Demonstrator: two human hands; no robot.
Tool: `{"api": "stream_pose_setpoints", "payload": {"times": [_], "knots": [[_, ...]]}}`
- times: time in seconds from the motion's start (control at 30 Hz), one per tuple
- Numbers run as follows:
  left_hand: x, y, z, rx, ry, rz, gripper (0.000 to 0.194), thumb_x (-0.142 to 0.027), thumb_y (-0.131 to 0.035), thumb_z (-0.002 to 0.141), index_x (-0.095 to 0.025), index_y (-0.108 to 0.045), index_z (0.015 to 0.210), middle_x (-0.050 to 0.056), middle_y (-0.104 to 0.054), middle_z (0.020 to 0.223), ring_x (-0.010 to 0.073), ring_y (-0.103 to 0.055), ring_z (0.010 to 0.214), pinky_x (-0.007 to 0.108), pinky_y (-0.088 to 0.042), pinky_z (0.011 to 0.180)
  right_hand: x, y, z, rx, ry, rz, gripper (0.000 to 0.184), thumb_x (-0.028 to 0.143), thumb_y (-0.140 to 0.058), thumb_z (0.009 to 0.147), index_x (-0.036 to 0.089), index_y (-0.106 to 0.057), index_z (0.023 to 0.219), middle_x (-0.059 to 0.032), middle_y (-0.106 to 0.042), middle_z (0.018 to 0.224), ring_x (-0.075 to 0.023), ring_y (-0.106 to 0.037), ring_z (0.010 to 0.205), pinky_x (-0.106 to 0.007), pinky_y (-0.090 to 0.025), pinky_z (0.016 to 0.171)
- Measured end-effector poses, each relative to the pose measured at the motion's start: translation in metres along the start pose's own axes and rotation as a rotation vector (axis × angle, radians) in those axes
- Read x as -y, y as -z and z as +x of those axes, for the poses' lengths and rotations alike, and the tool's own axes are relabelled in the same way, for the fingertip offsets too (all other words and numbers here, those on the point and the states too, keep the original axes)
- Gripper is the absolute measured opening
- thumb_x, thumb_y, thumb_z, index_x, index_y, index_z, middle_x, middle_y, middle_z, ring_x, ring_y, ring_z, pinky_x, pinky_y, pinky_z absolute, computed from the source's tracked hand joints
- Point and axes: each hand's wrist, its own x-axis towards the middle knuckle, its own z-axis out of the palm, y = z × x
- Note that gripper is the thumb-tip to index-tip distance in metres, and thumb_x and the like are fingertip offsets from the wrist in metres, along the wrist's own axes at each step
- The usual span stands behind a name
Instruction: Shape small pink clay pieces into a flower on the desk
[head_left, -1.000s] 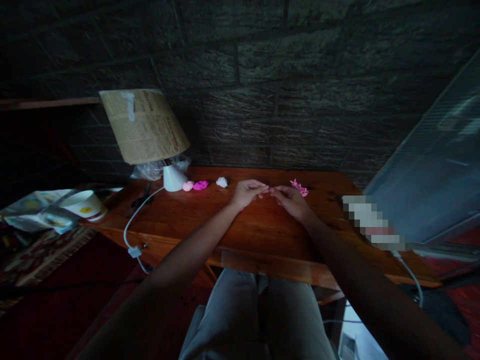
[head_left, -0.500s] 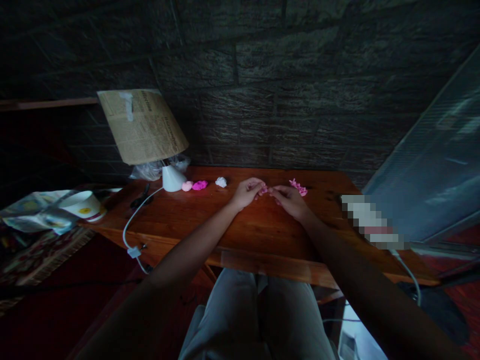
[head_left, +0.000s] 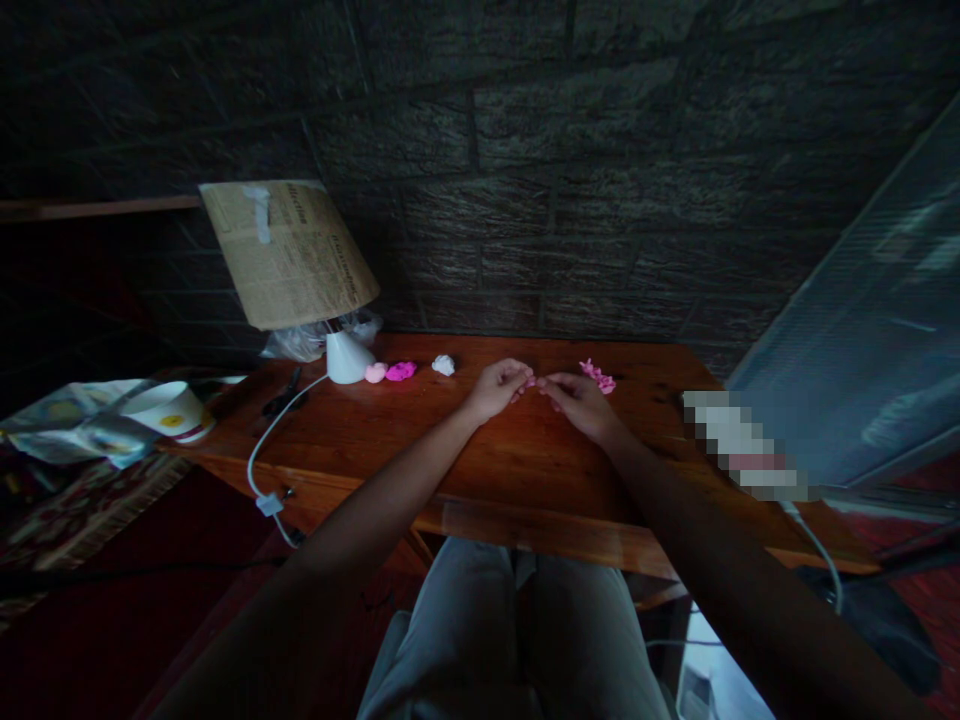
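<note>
My left hand (head_left: 501, 388) and my right hand (head_left: 577, 399) meet over the middle of the wooden desk. Their fingertips pinch a small pink piece of modelling clay (head_left: 532, 381), mostly hidden by the fingers. Just beyond my right hand lies a frilly pink clay shape (head_left: 598, 377). Left of my hands, in a row on the desk, sit a white clay lump (head_left: 443, 365), a bright magenta lump (head_left: 401, 371) and a pale pink lump (head_left: 375, 372).
A lamp (head_left: 292, 255) with a newsprint shade stands at the back left, its white cord (head_left: 255, 455) hanging over the front edge. Black scissors (head_left: 285, 395) lie near it. A paper cup (head_left: 169, 411) is further left. A blurred-out object (head_left: 742, 440) lies at the right.
My fingertips have shifted slightly around the small pink piece, and less of it shows. The lumps and the frilly shape stay where they were.
</note>
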Motion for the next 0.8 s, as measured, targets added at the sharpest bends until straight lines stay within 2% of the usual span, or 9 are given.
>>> {"api": "stream_pose_setpoints", "payload": {"times": [0.17, 0.33, 0.5, 0.8], "knots": [[0.0004, 0.0009, 0.0000, -0.034, -0.023, 0.013, 0.035, -0.041, -0.081, 0.070, -0.012, -0.069, 0.084, 0.004, -0.070, 0.072, 0.0090, -0.058, 0.061, 0.018, -0.038, 0.050, 0.0012, 0.0006, -0.0007, 0.022, 0.028, -0.021, 0.048, 0.067, -0.062, 0.077, 0.019, -0.069, 0.079, -0.0020, -0.065, 0.070, -0.0118, -0.049, 0.054, -0.027, -0.039, 0.053], [-0.0001, 0.0014, 0.0006, -0.084, -0.027, -0.020, 0.039, -0.040, -0.085, 0.064, -0.013, -0.067, 0.087, 0.003, -0.070, 0.069, 0.0088, -0.057, 0.058, 0.019, -0.035, 0.049, 0.0024, -0.0010, -0.0010, -0.002, 0.015, -0.013, 0.052, 0.069, -0.062, 0.075, 0.018, -0.068, 0.079, -0.0004, -0.061, 0.065, -0.0116, -0.047, 0.052, -0.027, -0.038, 0.052], [-0.0015, 0.0005, -0.0002, -0.083, -0.023, -0.012, 0.037, -0.040, -0.084, 0.065, -0.012, -0.068, 0.083, 0.003, -0.070, 0.068, 0.0085, -0.055, 0.057, 0.019, -0.034, 0.049, 0.0027, -0.0021, -0.0007, -0.005, 0.004, 0.005, 0.052, 0.070, -0.065, 0.072, 0.018, -0.068, 0.077, 0.0000, -0.061, 0.064, -0.0112, -0.046, 0.051, -0.027, -0.038, 0.053], [-0.0003, 0.0007, 0.0013, -0.057, -0.027, -0.044, 0.039, -0.044, -0.083, 0.064, -0.014, -0.067, 0.084, 0.004, -0.071, 0.074, 0.0084, -0.055, 0.057, 0.019, -0.032, 0.048, 0.0005, -0.0007, -0.0003, 0.017, 0.023, -0.018, 0.046, 0.065, -0.062, 0.077, 0.019, -0.069, 0.079, -0.0014, -0.064, 0.069, -0.0120, -0.049, 0.054, -0.028, -0.041, 0.054]]}}
